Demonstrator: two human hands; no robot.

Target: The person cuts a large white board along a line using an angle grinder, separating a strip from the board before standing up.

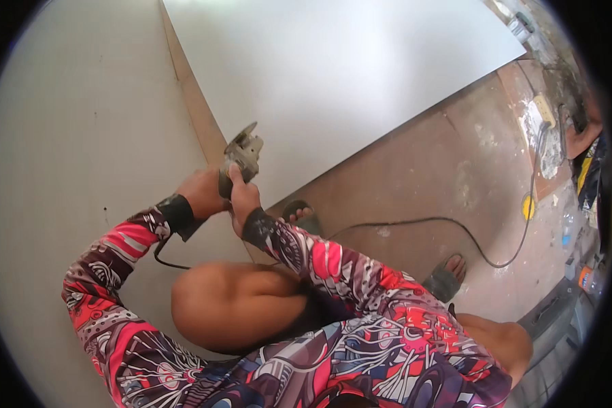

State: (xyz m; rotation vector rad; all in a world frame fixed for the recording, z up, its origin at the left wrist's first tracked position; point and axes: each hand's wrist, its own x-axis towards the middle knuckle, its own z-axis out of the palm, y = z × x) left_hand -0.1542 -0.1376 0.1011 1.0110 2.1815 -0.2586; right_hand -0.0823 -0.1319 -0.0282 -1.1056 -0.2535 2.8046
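Observation:
My left hand (202, 194) and my right hand (244, 202) are both wrapped round a greenish corded angle grinder (242, 158). They sit close together on its body, with the head pointing up and away from me. A thin curved edge, disc or guard, shows at its top. Just beyond the tool lies a large white sheet (347, 75), its near left corner close to my right hand. Whether the tool touches the sheet I cannot tell. From the grinder's rear end hangs a black cord (162, 253), passing behind my knee.
The cord (449, 219) crosses the brown floor (401, 183) past my sandalled feet toward a yellowish power outlet block (544, 111). Another person's hand (581, 141) is at the right edge. An orange-labelled bottle (587, 279) lies near a dark case (551, 309). A pale surface (81, 122) fills the left.

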